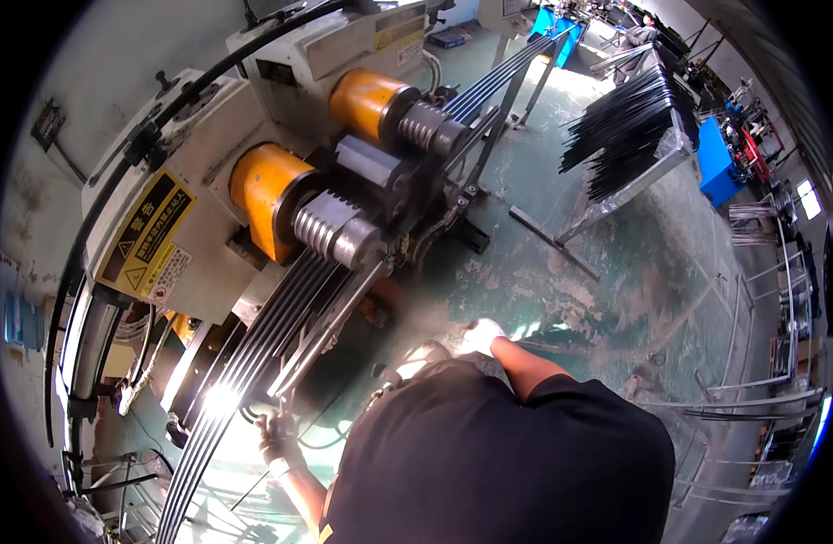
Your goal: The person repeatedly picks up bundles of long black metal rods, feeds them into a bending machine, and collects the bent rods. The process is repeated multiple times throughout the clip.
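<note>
My left hand [276,437], in a dark-stained glove, is beside a bundle of long dark metal rods [219,408], just below the end of a flat metal guide rail [330,331]. Its fingers point up and look apart, with nothing plainly held in them; whether they touch the rail cannot be made out. My right hand [480,335], in a white glove, reaches forward on the right, low over the floor, its fingers unclear. The rods run under the grooved steel rollers [337,227] of a machine with orange housings [267,195].
Thin rods [507,77] extend from the machine's far side over a stand. A rack of black rods [627,127] stands at the far right, beside a blue panel [717,163]. A metal bar [554,243] lies low across the floor. A black hose [208,77] arches over the machine.
</note>
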A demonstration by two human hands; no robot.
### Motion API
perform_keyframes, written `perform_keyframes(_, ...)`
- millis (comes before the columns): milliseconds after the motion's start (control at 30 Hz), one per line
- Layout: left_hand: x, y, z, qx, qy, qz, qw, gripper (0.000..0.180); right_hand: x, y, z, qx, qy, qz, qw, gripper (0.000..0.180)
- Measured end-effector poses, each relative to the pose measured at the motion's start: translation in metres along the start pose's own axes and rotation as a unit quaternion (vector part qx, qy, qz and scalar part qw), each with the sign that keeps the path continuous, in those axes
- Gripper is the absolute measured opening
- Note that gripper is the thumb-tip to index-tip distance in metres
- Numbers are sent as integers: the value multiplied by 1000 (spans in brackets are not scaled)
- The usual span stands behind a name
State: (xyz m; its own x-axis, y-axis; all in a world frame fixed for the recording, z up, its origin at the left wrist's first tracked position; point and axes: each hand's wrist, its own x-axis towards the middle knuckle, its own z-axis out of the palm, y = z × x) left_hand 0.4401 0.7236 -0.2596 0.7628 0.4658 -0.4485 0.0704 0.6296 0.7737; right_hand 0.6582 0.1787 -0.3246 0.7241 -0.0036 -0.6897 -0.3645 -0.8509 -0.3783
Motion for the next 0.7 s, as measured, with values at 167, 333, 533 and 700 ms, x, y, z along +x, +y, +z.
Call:
perform_keyframes(167,-1,45,31,-162,39,109,980,40,-15,-114,-80,183,191,-198,944,48)
perform_keyframes(333,-7,90,48,-241,140,188,942,49,-46,-198,-142,273,300,-308,860,37)
perform_keyframes(533,-76,156,131,-296,139,261,908,57,-44,-260,-178,603,170,-315,713,56)
perform_keyframes(700,-143,256,210,-190,146,347,907,58,-23,-282,-195,650,125,-266,701,58)
